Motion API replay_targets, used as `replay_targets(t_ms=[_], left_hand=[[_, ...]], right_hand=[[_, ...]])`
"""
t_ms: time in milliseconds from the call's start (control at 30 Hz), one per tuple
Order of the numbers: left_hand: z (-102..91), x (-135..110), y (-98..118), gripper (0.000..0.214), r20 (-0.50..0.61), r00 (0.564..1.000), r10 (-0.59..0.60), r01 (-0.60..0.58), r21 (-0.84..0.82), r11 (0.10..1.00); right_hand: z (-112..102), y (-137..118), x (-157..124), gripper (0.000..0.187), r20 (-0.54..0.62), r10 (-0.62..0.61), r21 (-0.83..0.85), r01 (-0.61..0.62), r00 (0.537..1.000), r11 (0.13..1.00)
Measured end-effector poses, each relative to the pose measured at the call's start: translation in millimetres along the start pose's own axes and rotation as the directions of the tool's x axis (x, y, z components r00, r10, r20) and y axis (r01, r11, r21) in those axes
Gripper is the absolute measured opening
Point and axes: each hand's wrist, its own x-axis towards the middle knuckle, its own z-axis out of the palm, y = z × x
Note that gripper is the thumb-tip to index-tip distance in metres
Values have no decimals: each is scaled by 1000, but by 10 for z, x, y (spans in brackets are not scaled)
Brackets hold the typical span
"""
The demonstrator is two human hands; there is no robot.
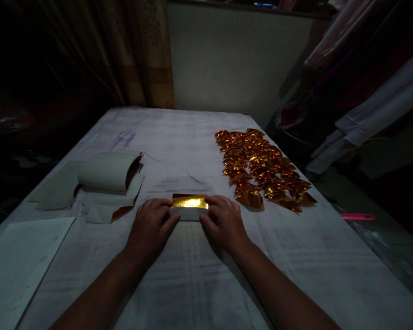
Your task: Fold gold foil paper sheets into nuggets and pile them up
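Note:
Between my two hands, a sheet of gold foil paper (191,203) lies at the middle of the table. Its near edge is folded over, showing the pale backing, and the shiny gold side faces up behind the fold. My left hand (153,224) grips the left end, thumb at the front and fingers behind. At the right end my right hand (225,220) grips in the same way. To the left rests a curled stack of pale-backed foil sheets (105,172). Rows of folded gold foil pieces (251,167) cover the right side of the table.
A pale plaid cloth covers the table (179,133). A white sheet (24,261) lies at the near left. Beyond the far edge are a curtain (141,59) and a wall (234,59). Hanging clothes (385,105) and a pink object (358,216) are off to the right.

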Motion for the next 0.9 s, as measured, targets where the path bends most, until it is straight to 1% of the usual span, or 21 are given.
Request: replay_targets(t_ms=[100, 200, 367, 433, 467, 500, 567, 600, 633, 667, 700, 767, 833, 900], left_hand=[[12, 3, 17, 26, -17, 1000, 7, -7, 24, 1000], [28, 6, 25, 25, -29, 999, 26, -24, 48, 999], [36, 15, 42, 25, -31, 999, 28, -25, 73, 997], [34, 13, 44, 26, -22, 1000, 22, -20, 83, 996], [33, 10, 43, 25, -15, 1000, 18, -17, 88, 996], [34, 5, 40, 23, -11, 1000, 13, -12, 95, 995], [39, -6, 37, 14, -19, 1000, 0, 2, 108, 994], [42, -12, 39, 10, -34, 999, -2, 6, 112, 994], [44, -17, 46, 11, -52, 999, 3, 3, 117, 993], [43, -21, 58, 12, -70, 997, 18, -9, 128, 992], [40, -23, 75, 12, -80, 996, 45, -33, 144, 989], [24, -25, 123, 8, -57, 991, 118, -106, 181, 978], [2, -24, 178, 12, 13, 984, 179, -178, 206, 962], [-15, -22, 225, 16, 71, 975, 209, -219, 212, 952]], right_hand=[[2, -25, 2, 17, -1, 1, -23, -1, 1000, 1000], [11, -37, -3, 15, -14, -7, -47, 6, 1000, 999], [28, -33, -15, 16, -29, 3, -43, -5, 1000, 999], [49, -18, -22, 11, -39, 12, -33, -13, 999, 999], [63, -9, -26, 5, -51, 15, -29, -17, 999, 999], [77, 2, -30, 6, -67, 18, -26, -20, 998, 999], [103, 23, -37, 29, -99, 20, -29, -23, 995, 999], [111, 30, -40, 37, -108, 21, -31, -24, 994, 999], [116, 36, -41, 40, -109, 19, -33, -22, 994, 999], [117, 38, -43, 37, -100, 14, -33, -17, 995, 999], [115, 38, -43, 30, -84, 6, -33, -9, 996, 999], [105, 30, -44, 15, -47, -13, -35, 11, 999, 999], [94, 16, -45, 14, -25, -27, -43, 26, 999, 999], [88, -2, -46, 16, -24, -32, -49, 31, 999, 998]])
